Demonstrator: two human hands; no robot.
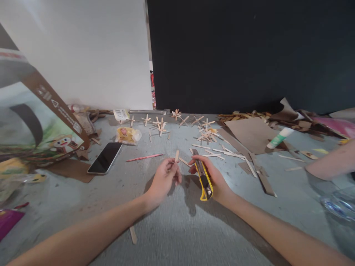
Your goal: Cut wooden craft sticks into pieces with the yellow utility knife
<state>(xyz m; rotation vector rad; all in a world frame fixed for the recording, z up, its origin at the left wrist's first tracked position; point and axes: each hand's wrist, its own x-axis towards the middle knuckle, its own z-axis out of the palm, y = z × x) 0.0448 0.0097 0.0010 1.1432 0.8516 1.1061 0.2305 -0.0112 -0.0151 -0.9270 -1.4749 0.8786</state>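
Note:
Between thumb and fingers, my left hand pinches a short wooden craft stick that points up and away. My right hand is wrapped round a yellow and black utility knife; whether its blade is out I cannot tell. A small gap separates the two hands. Just beyond them lie loose craft sticks. Farther back are star shapes made of crossed sticks. A red and white striped pencil rests left of my left hand. Another stick lies near my left forearm.
A dark-screened phone, a snack packet and a printed carton stand or lie to the left. At right are brown cardboard, a glue stick, another person's arm and a clear plastic item.

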